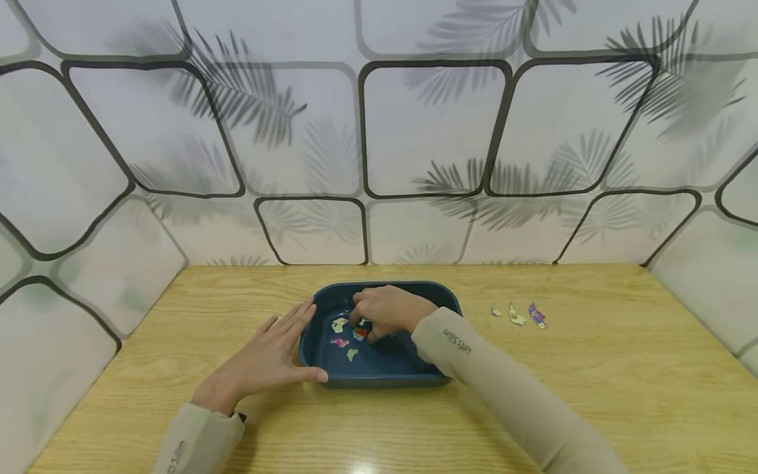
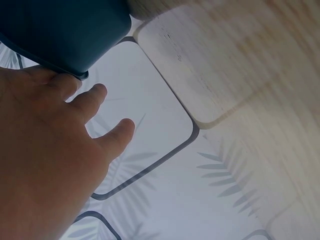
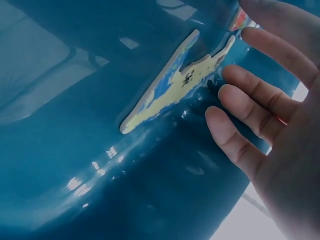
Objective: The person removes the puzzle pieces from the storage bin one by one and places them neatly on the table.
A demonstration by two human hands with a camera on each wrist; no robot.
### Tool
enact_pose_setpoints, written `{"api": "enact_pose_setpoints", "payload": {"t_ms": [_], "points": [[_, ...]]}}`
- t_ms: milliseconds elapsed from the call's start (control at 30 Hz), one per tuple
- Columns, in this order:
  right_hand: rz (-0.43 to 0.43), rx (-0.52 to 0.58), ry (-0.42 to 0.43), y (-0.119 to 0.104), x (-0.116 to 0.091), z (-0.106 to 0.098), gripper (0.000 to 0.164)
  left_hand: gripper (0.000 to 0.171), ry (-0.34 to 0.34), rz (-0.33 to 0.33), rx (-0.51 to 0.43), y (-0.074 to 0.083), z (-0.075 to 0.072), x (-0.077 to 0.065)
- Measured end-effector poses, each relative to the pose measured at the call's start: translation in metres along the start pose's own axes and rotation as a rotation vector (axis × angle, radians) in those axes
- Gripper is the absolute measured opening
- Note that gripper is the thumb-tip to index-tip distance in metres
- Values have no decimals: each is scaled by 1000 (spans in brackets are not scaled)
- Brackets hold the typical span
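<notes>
While bracing the tray (image 1: pixel 385 381) with left hand (image 1: pixel 265 359) fingers spread wide, probably picking from inside.
Cannot tell if pinching the red piece (image 1: pixel 358 334) with right hand (image 1: pixel 387 311) fingers; likely needs lifting next.

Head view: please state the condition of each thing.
Dark blue rectangular tray: upright on light wooden table.
Small flat multicoloured pieces inside: scattered, some partly hidden.
Three small flat multicoloured pieces outside: lying apart.
Left hand: touching tray rim.
Right hand: inside tray; grip unclear.

Left hand (image 1: pixel 266 355) spread, thumb (image 1: pixel 309 374) out, right hand (image 1: pixel 387 311) angled down, fingers (image 3: pixel 255 90) loosely bent
</notes>
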State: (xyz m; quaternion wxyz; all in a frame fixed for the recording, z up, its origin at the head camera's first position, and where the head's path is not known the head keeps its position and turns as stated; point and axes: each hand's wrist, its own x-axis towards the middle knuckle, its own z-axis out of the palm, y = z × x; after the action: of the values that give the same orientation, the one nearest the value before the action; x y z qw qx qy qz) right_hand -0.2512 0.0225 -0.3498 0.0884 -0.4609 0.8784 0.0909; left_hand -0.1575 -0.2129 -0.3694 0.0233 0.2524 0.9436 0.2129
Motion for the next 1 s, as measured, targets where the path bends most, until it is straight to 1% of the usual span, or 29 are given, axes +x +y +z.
{"api": "enact_pose_setpoints", "payload": {"t_ms": [200, 367, 633, 833, 1000], "points": [[-24, -49, 1, -2, 2, -1, 35, 112, -3, -7, -17, 0, -1, -2], [-37, -35, 8, -1, 1, -1, 28, 113, -8, -10, -21, 0, -1, -2], [-42, -14, 6, 0, 1, 0, 21, 112, -3, -5, 5, 0, 0, -1], [-11, 36, -4, 1, 2, 2, 25, 110, -1, -1, 10, 0, 1, 0], [-6, 44, -13, -1, 4, 4, 26, 110, 1, -4, 10, 1, 1, 0]]}}
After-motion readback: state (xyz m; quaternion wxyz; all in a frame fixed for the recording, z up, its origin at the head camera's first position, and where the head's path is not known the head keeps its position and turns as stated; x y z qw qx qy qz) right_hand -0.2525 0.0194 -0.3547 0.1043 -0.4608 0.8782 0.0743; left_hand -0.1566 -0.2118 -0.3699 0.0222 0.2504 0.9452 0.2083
